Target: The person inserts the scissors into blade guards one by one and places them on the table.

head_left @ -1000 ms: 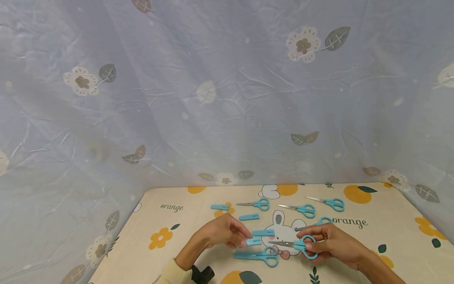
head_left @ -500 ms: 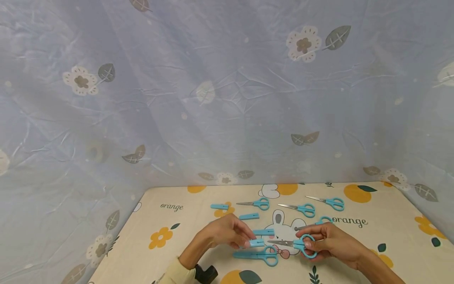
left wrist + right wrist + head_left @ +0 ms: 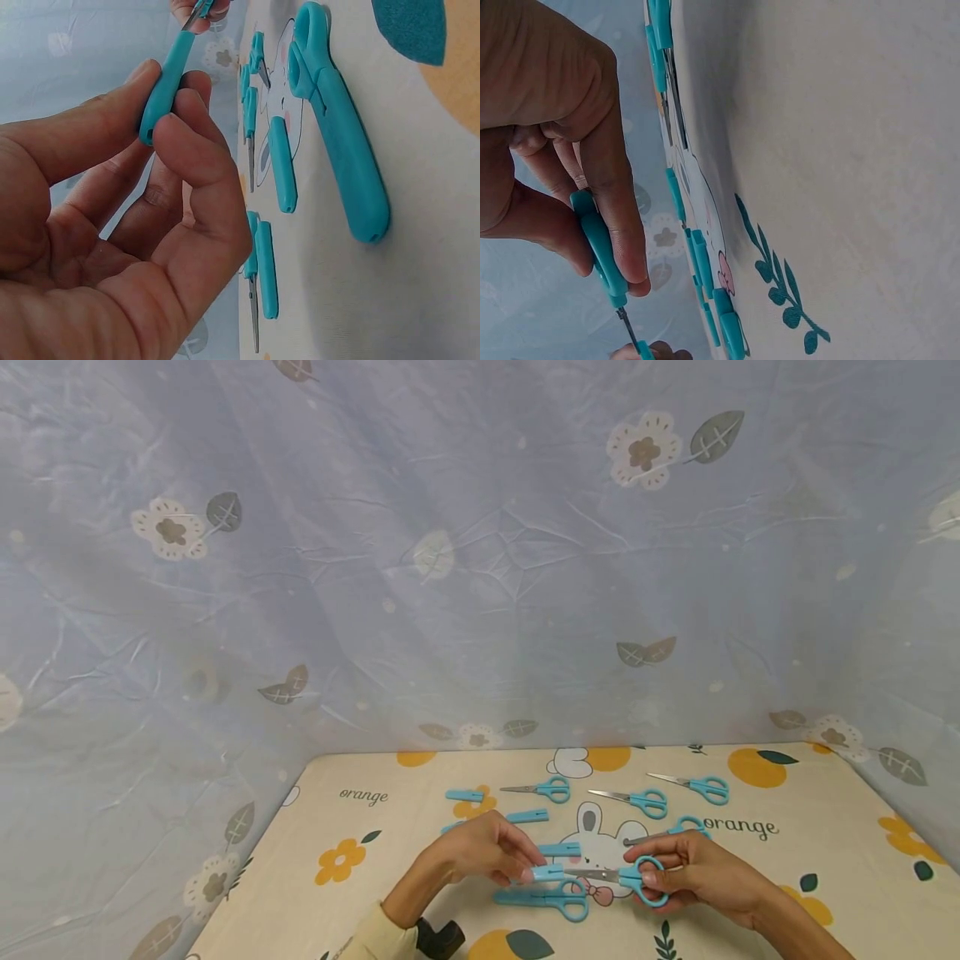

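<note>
My left hand pinches a turquoise scissors cover between thumb and fingers, above the table. Facing it, my right hand holds a pair of scissors by its turquoise handles, blades pointing left. The blade tips meet the cover's mouth; in the left wrist view the blades line up with the held cover. How deep the tips sit is hard to see. Just below the held cover lies a pair of covered scissors. Another bare pair is partly hidden behind my right hand.
Several bare scissors lie farther back, including one pair near the middle and another at the right. Loose covers lie left of them, such as one cover and another. A patterned cloth covers the table; a grey-blue sheet hangs behind.
My left hand has moved slightly right with the cover, closing the gap to the blade tips. My right hand with the scissors has stayed nearly still.
</note>
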The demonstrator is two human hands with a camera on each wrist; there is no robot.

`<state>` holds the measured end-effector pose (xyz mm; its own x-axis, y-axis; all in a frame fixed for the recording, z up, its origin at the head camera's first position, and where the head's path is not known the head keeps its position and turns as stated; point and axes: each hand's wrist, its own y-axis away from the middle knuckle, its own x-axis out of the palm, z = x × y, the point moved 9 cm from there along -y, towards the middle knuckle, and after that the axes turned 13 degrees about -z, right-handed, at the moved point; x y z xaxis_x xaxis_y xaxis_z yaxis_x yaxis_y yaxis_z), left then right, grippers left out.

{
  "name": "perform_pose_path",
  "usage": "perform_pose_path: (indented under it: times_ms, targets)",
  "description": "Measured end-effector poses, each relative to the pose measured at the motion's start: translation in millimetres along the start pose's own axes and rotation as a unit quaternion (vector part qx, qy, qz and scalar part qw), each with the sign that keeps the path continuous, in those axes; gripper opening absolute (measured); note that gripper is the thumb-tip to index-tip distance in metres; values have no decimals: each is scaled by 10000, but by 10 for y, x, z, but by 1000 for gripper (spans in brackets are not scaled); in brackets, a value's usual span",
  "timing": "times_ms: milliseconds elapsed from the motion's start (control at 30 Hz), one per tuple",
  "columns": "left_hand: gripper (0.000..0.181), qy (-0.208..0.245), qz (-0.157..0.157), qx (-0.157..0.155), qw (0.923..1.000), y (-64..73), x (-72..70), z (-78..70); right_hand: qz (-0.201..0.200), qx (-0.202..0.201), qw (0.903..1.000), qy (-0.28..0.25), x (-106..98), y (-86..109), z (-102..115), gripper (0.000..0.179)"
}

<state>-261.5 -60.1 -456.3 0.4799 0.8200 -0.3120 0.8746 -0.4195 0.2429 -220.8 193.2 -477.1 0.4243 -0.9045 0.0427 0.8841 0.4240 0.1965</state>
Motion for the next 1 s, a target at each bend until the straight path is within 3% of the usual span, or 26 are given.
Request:
perform_pose_path:
  times_ms: [1000]
  targets:
    - [15, 56, 51, 20, 10000, -22, 77, 25, -91, -52, 9997, 239, 120, -124, -18, 52]
